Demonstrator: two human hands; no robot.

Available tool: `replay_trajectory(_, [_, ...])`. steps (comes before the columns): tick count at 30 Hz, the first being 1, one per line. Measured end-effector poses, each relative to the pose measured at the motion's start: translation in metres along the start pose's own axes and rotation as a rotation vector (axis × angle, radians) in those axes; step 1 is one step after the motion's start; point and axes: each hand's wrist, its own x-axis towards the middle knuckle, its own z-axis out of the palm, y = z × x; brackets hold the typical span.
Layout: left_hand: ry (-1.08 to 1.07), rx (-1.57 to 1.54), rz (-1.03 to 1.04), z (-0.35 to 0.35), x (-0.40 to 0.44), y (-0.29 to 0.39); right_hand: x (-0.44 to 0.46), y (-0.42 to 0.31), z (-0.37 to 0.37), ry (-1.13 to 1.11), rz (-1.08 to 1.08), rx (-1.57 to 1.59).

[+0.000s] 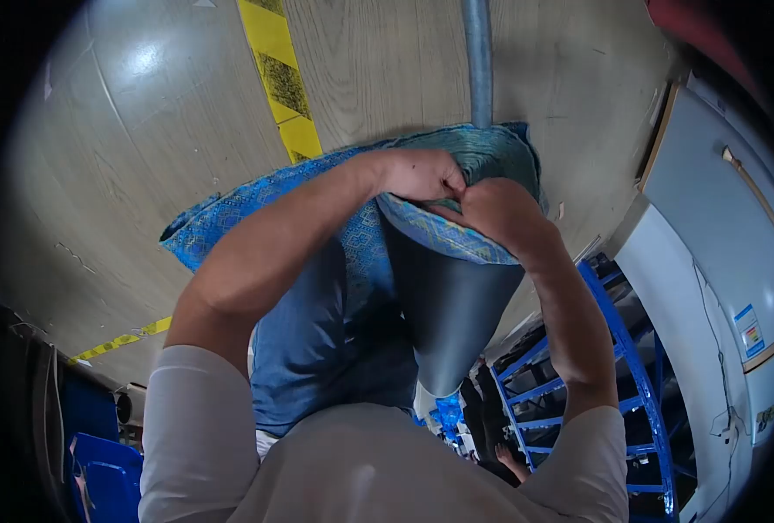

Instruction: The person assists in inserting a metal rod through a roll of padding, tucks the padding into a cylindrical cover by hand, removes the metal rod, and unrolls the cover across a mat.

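Note:
A blue patterned fabric [282, 200] with a greenish inner side lies in folds in front of me, one edge over the wide end of a dark grey tapered cylinder [452, 296]. My left hand [422, 174] is closed, its fingers pinching the fabric near that edge. Close beside it, my right hand [502, 209] is closed at the same edge, with its fingertips partly hidden in the folds. Both hands nearly touch each other. What lies under the fabric between them is hidden.
A grey metal pipe [478, 61] runs up from the fabric. Yellow and black tape [284, 83] marks the floor. At right stand a blue metal rack [635, 366] and a light grey cabinet [709, 192]. A blue bin [108, 471] is at lower left. Another person's hand [510, 458] shows below.

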Motion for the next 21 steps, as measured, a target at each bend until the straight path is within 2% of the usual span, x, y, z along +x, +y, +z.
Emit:
replay_trajectory(2, [-0.118,0.003,-0.163,-0.001,0.004,0.012,0.003,0.007,0.0,-0.071,-0.005,0.058])
replay_trajectory(5, [-0.225,0.179,-0.153,0.002,0.018,0.007,0.003,0.007,-0.008,-0.086,-0.027,0.129])
replay_trajectory(6, [-0.346,0.298,-0.063,-0.001,0.025,0.005,0.003,0.008,-0.01,-0.084,-0.026,0.16])
replay_trajectory(9, [-0.381,0.521,-0.16,0.0,0.038,0.008,0.007,0.008,-0.01,-0.034,0.027,0.202])
replay_trajectory(11, [-0.388,0.473,-0.247,0.004,0.035,0.019,0.002,0.004,-0.003,0.009,0.034,0.239])
replay_trajectory(13, [-0.394,0.526,-0.138,-0.006,0.029,0.028,0.003,0.006,-0.004,0.106,0.006,0.209])
replay_trajectory(16, [-0.33,0.61,-0.108,0.003,0.029,0.02,-0.026,0.012,-0.043,0.144,0.088,0.512])
replay_trajectory(17, [-0.31,0.654,-0.094,0.009,0.031,0.016,-0.048,0.015,-0.058,0.215,0.159,0.589])
replay_trajectory(18, [-0.299,0.597,-0.172,0.007,0.028,0.029,-0.079,0.016,-0.055,0.422,0.165,0.602])
replay_trajectory(19, [-0.328,0.6,-0.143,0.004,0.027,0.039,-0.109,0.015,-0.051,0.645,0.166,0.595])
replay_trajectory(20, [-0.345,0.618,-0.119,-0.002,0.028,0.048,-0.136,0.007,-0.04,0.723,0.285,0.649])
replay_trajectory(21, [-0.269,0.612,-0.131,0.0,0.029,0.049,-0.16,-0.006,-0.02,0.798,0.403,0.712])
